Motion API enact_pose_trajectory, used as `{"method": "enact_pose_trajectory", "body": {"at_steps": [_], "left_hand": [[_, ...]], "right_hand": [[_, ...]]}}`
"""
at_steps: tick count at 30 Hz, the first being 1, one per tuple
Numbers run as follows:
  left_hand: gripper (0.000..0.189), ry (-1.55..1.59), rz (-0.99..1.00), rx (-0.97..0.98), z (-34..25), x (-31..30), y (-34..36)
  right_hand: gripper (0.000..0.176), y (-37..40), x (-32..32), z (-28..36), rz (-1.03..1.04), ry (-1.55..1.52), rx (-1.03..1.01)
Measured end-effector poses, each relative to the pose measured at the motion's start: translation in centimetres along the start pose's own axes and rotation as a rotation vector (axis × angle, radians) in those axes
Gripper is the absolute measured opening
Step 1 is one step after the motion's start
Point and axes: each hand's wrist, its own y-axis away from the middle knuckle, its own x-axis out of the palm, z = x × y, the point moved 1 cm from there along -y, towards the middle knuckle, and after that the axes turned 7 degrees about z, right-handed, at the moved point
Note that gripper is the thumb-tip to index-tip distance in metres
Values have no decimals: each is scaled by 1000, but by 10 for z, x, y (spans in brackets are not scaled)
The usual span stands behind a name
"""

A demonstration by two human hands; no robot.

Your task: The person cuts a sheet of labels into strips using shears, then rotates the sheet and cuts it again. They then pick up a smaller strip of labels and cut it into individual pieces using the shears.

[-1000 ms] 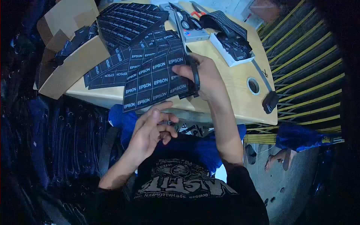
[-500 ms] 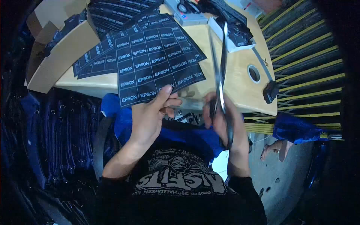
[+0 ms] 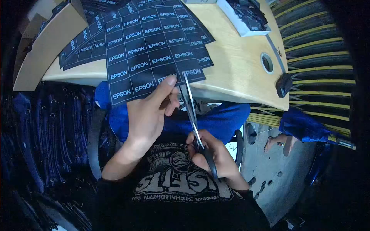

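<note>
My left hand (image 3: 148,106) pinches the lower edge of a black sheet (image 3: 140,44) printed with rows of white EPSON labels, thumb on top and fingers curled beneath. My right hand (image 3: 216,156) is wrapped around the handles of a pair of long scissors (image 3: 193,117). The scissor blades point up and away from me, nearly together, with their tips overlapping the sheet's lower right part beside my left thumb. More dark label sheets (image 3: 88,54) lie fanned out on the table beneath and behind the held one.
On the wooden table (image 3: 235,69) are a white box (image 3: 252,29) of dark pieces and, at left, an open cardboard box (image 3: 52,44). A round hole (image 3: 266,63) and a black clamp-like knob (image 3: 284,85) sit by the right edge. Dark straps (image 3: 58,134) hang at left.
The scissors have moved left and down from over the table to the sheet's lower edge. The view has shifted, and the sheet stays in my left hand.
</note>
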Motion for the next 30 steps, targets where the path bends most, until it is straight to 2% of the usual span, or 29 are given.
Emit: {"method": "enact_pose_trajectory", "body": {"at_steps": [5,7,9,13,17,22,25,27,30], "left_hand": [[11,54,-7,13,-1,0,-1],[10,38,-20,-20,3,2,1],[9,20,13,-17,5,5,5],[8,23,89,-8,6,-1,8],[11,98,120,-95,3,-2,13],[18,177,7,-127,-3,6,10],[20,92,-35,-128,-4,7,9],[22,-6,-6,-63,-1,4,9],[21,-15,-30,-64,-1,4,11]], "right_hand": [[42,6,4,-2,46,-146,-9],[43,2,-2,-1,-15,53,-37],[44,-4,-1,-2,-45,-5,-76],[46,-11,2,5,-50,9,-1],[47,-15,4,4,-48,55,-39],[46,-17,6,5,-83,65,-24],[45,-18,5,2,-98,53,-69],[45,-18,4,3,-74,24,-14],[45,-19,4,1,-88,9,-61]]}}
